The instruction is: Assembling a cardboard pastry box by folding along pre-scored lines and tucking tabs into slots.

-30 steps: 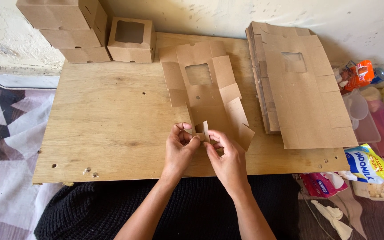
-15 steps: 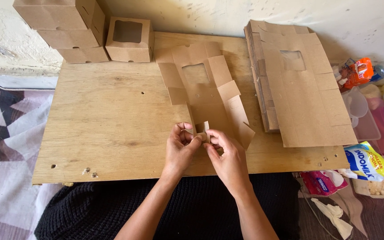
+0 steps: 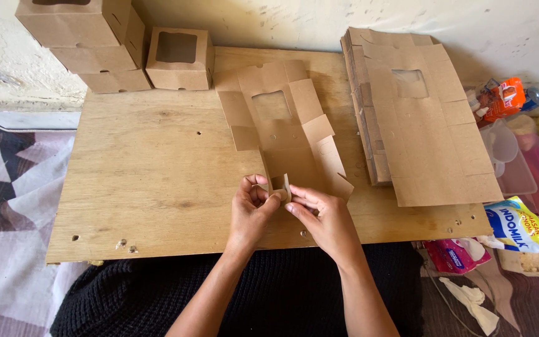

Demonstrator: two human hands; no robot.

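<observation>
Two hands of mine meet at the near edge of the plywood board [image 3: 157,162], both pinching the same piece of brown card. My left hand [image 3: 249,215] comes in from seven o'clock, its fingers curled over and gripping the near end of the flat box blank [image 3: 282,134]. My right hand [image 3: 325,221] comes in from five o'clock, thumb and forefinger closed on a small tab [image 3: 286,186] that stands up from that near end. The tab is upright between my fingertips; the rest of the blank lies flat on the board and stretches away from my hands toward twelve o'clock, with a square window cut into its far half and side flaps spread out to either side.

At two o'clock from my hands sits a stack of unfolded blanks [image 3: 419,125], the top sheet also showing a square window. At ten o'clock, against the wall, stands a finished window box [image 3: 179,59], and just beside it, further toward ten o'clock, a pile of finished boxes [image 3: 88,43].

Off the board at three o'clock lie a clear plastic container [image 3: 509,159], an orange packet [image 3: 503,100] and a white and blue pouch [image 3: 519,226]. A patterned cloth [image 3: 7,206] covers the floor at nine o'clock. My lap, in black knit [image 3: 269,293], is right below the board.
</observation>
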